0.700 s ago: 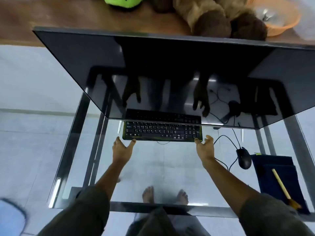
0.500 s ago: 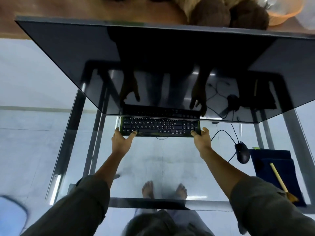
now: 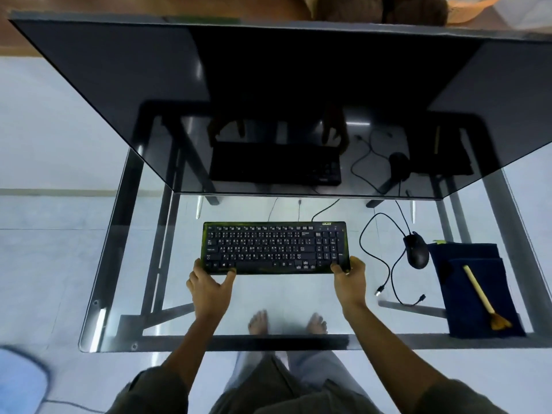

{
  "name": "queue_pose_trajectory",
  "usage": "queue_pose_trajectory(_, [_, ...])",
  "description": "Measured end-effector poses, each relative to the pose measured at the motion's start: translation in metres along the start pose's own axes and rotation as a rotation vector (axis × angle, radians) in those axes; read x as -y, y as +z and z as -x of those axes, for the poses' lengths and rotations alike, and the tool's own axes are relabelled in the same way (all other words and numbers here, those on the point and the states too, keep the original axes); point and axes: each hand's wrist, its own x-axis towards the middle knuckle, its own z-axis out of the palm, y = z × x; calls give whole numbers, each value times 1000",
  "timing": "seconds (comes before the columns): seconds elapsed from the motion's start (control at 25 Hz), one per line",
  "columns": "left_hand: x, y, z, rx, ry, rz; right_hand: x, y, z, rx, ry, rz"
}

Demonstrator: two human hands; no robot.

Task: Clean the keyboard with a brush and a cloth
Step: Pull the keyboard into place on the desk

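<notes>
Glass bench point(image 3: 209, 343), dark monitor point(image 3: 268, 85) at rear: keyboard point(image 3: 274, 248) held at both near corners.
Keyboard sits level, in front of the monitor; resting or lifted, cannot tell. Left hand point(image 3: 210, 289): grip clamped on keyboard's near-left corner, thumb over the front edge. Right hand point(image 3: 349, 282): grip clamped on near-right corner. Mouse point(image 3: 416, 251) right of keyboard, cable looped between. Folded dark-blue cloth point(image 3: 460, 282) further right of keyboard, past the mouse; brush point(image 3: 481, 295) lying on it.
</notes>
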Motion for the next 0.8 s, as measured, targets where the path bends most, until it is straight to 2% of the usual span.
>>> queue_pose_trajectory(0.12, [27, -1, 45, -50, 8, -58, -48, -15, 40, -22, -11, 7])
queue_pose_trajectory(0.24, [28, 1, 45, -21, -42, -81, -44, -13, 47, -33, -31, -21])
queue_pose_trajectory(0.32, [16, 3, 41, -72, -11, -108, -34, -15, 42, -12, -37, -45])
queue_pose_trajectory(0.4, [5, 9, 42, -127, 134, -87, -26, -16, 45, 26, -28, -63])
queue_pose_trajectory(0.48, [-24, 33, 55, -82, 354, -95, -27, -35, 41, 20, -39, -80])
queue_pose_trajectory(0.64, [-90, 100, 90, 136, 724, -167, -29, -93, 23, -69, -113, -109])
queue_pose_trajectory(0.8, [-149, 184, 140, 337, 919, -166, -46, -177, -7, -233, -96, -111])
